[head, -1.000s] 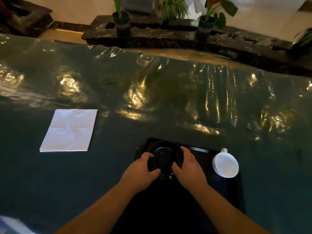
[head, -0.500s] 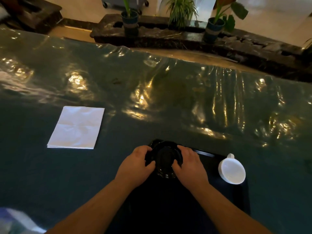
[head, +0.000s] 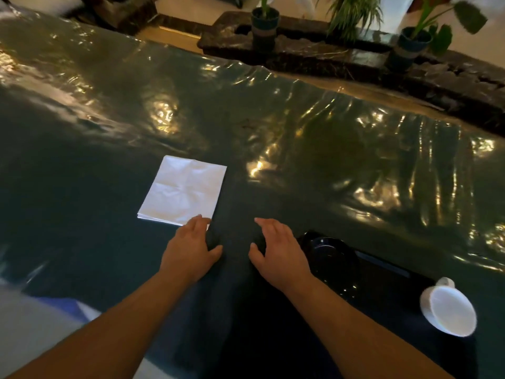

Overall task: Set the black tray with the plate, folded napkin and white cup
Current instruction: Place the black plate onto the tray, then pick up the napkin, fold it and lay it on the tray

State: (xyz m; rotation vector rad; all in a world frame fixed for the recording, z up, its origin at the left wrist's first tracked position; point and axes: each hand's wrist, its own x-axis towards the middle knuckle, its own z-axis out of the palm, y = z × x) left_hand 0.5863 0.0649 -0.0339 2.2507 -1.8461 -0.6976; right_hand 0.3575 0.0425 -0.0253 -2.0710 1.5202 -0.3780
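A white folded napkin [head: 183, 190] lies flat on the dark table, left of centre. My left hand [head: 191, 245] hovers at its near right corner, fingers apart, fingertips at the napkin's edge. My right hand [head: 278, 250] is beside it, open and empty, just left of the black plate [head: 332, 258]. The plate sits on the far left part of the black tray [head: 393, 272]. A white cup [head: 449, 310] stands on the tray's right side, handle pointing away from me.
The table is covered with a glossy, wrinkled dark-green sheet [head: 300, 127]. Beyond its far edge runs a dark stone ledge with potted plants [head: 265, 26]. A pale object with a blue patch [head: 54, 315] shows at the lower left.
Both hands have let go of the black plate and moved left toward the napkin. The view has swung left, so the tray and cup now sit at the right.
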